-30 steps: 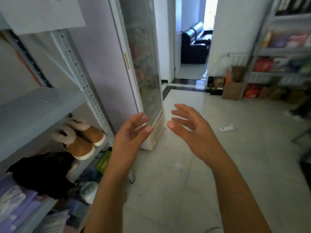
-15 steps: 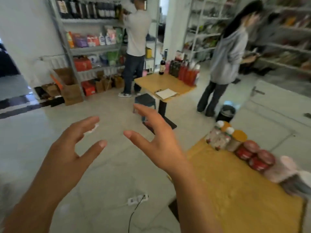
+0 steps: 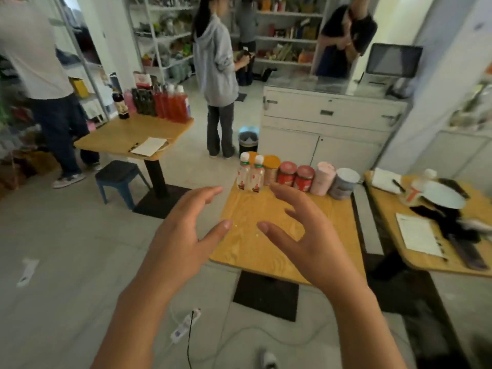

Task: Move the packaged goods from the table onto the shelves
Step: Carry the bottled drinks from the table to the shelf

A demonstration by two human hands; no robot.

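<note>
A wooden table (image 3: 247,243) stands in front of me with a row of packaged goods along its far edge. From the left: two white-capped bottles (image 3: 250,174), an orange-lidded jar (image 3: 271,170), two red cans (image 3: 296,177), a pink container (image 3: 323,179) and a grey-white tin (image 3: 343,182). My left hand (image 3: 183,235) and my right hand (image 3: 300,235) are raised over the near part of the table, fingers spread, holding nothing. Both are well short of the goods.
A second wooden table (image 3: 127,134) with red bottles (image 3: 170,103) stands at the left, a blue stool (image 3: 119,179) beside it. A cluttered table (image 3: 415,251) is on the right. Three people stand near shelves (image 3: 165,35) and a white counter (image 3: 327,118). A power strip (image 3: 185,326) lies on the floor.
My view has swung right from a grey shelf and fridge door across the room to the table with goods. Both hands stayed raised and spread, now over that table.
</note>
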